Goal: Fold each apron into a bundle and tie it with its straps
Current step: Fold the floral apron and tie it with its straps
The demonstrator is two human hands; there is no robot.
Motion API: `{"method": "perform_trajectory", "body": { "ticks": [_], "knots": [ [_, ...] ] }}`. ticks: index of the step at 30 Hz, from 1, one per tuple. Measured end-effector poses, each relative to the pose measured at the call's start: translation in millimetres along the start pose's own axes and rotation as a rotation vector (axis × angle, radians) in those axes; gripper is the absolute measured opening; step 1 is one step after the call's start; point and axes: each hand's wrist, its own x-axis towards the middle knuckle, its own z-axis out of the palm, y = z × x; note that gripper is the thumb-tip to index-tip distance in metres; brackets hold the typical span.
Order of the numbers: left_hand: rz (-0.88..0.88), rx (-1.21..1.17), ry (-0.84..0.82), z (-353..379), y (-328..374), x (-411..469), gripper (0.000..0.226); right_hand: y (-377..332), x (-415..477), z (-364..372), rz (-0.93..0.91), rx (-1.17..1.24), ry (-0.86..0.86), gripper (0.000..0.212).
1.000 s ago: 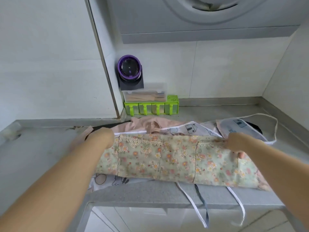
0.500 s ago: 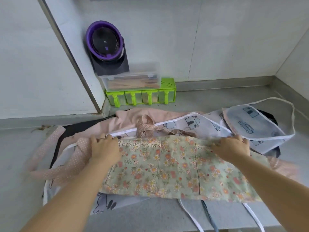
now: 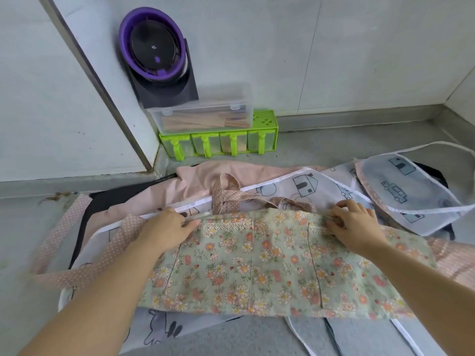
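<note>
While the left grip (image 3: 168, 231) presses flat on the floral apron (image 3: 257, 265), the right grip (image 3: 357, 227) pinches its edge

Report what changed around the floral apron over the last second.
The left hand flattened onto the lace edge of the floral apron, fingers now pointing right; the right hand keeps pinching that edge. The dotted pink strap swung out to the left. The pink apron and green rack stayed put.
</note>
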Motion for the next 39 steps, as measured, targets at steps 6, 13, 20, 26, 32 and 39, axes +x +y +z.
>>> {"method": "perform_trajectory", "body": {
  "ticks": [6,13,20,26,32,39],
  "knots": [
    [-0.006,0.076,-0.020,-5,0,5,0.058,0,-1,1,-0.060,0.033,0.198,0.011],
    [0.065,-0.123,0.250,-10,-9,-5,0.043,3,-2,-5,-0.108,-0.017,0.334,0.021],
    [-0.053,0.208,0.539,-25,-31,-32,0.023,-26,15,-5,-0.126,-0.155,0.227,0.027],
    [0.232,0.198,0.521,14,46,-50,0.037,-73,2,11,-0.030,0.051,0.397,0.033],
    [0.345,0.223,0.184,60,72,-41,0.060,-99,-25,53,-0.454,-0.096,0.080,0.063],
    [0.065,0.116,0.102,74,64,-39,0.074,-61,3,49,-0.366,-0.167,-0.085,0.079]
  ]
}}
